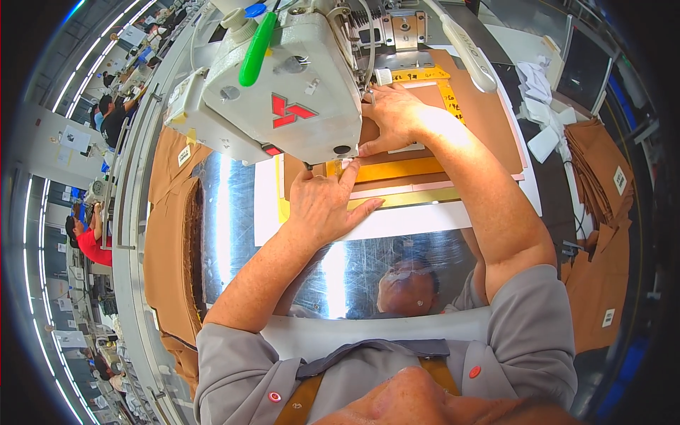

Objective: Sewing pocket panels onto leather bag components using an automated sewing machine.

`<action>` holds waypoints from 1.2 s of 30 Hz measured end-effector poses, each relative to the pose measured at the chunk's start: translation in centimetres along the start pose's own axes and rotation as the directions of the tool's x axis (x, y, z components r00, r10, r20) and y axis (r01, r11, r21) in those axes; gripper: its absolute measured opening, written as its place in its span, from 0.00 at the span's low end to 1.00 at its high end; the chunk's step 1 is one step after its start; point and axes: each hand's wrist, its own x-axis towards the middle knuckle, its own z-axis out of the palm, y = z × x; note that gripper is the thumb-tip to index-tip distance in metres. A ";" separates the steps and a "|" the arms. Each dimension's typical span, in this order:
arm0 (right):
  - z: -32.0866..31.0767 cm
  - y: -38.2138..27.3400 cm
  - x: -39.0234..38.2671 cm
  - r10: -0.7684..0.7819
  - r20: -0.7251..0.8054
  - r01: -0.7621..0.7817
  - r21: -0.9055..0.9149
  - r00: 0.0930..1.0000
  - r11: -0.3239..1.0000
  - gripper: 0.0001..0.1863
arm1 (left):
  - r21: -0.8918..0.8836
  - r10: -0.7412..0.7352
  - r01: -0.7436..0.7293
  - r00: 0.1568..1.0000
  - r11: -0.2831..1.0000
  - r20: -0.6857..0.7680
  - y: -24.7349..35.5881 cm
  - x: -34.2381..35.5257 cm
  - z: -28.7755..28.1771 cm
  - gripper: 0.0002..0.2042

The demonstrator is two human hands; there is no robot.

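A white sewing machine head (pixel 283 85) stands over a white template board (pixel 283 230) with yellow strips (pixel 407 170) on it. Brown fabric (pixel 489 134) lies on the board beneath these strips. My left hand (pixel 322 205) rests on the near left part of the template, fingers stretched and thumb apart, fingertips close to the machine's lower edge. My right hand (pixel 393 117) lies farther off, spread over the fabric beside the machine head, which hides some fingertips. Neither hand visibly grips anything. The needle area is hidden behind the machine head.
A shiny metal plate (pixel 375 262) covers the near tabletop. Folded brown fabric pieces (pixel 170 248) are stacked at left, and more brown pieces (pixel 602 177) hang at right beside white cloth (pixel 535 85). A green-handled tool (pixel 258 49) sits on the machine. Co-workers (pixel 92 237) work far left.
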 end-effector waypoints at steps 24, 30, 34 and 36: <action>-0.7 -0.7 -0.5 0.014 0.024 -0.014 -0.009 1.000 1.000 0.57 | -0.043 -0.002 0.006 0.996 0.999 0.093 0.9 -0.3 -0.2 0.39; -1.0 -1.0 -0.1 0.049 0.146 -0.044 -0.039 0.988 0.998 0.60 | -0.093 -0.011 0.009 1.000 0.996 -0.025 0.2 -1.0 0.5 0.34; -1.5 -1.3 -0.4 0.055 0.122 -0.047 -0.072 0.991 0.996 0.61 | -0.133 -0.029 0.007 0.986 0.991 -0.164 -0.6 -3.8 -0.5 0.30; -1.4 -1.2 -0.2 0.067 0.115 -0.056 -0.097 0.991 0.994 0.61 | -0.148 -0.024 -0.007 0.978 0.989 -0.209 -0.9 -4.9 -0.7 0.29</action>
